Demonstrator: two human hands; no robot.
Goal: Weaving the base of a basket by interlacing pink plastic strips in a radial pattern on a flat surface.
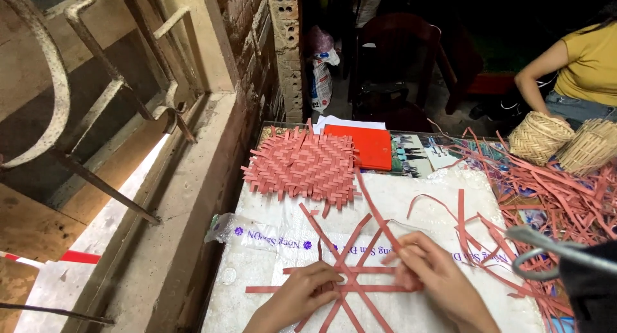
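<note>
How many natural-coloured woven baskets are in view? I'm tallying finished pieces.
2: one rounded basket at the table's far right, and a second basket touching it at the picture's right edge. More may lie outside the view.

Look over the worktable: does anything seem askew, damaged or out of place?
Mostly orderly. The woven red mat lies flat with ragged, untrimmed strip ends. Loose red strips sprawl in a tangle at the right, some over the edge. The left hand and right hand press crossed strips flat.

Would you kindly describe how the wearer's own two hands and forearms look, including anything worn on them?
Both the left hand and the right hand are bare: no gloves, rings, watch or bracelets show. The forearms, as far as the picture's lower edge shows them, carry no sleeves.
</note>
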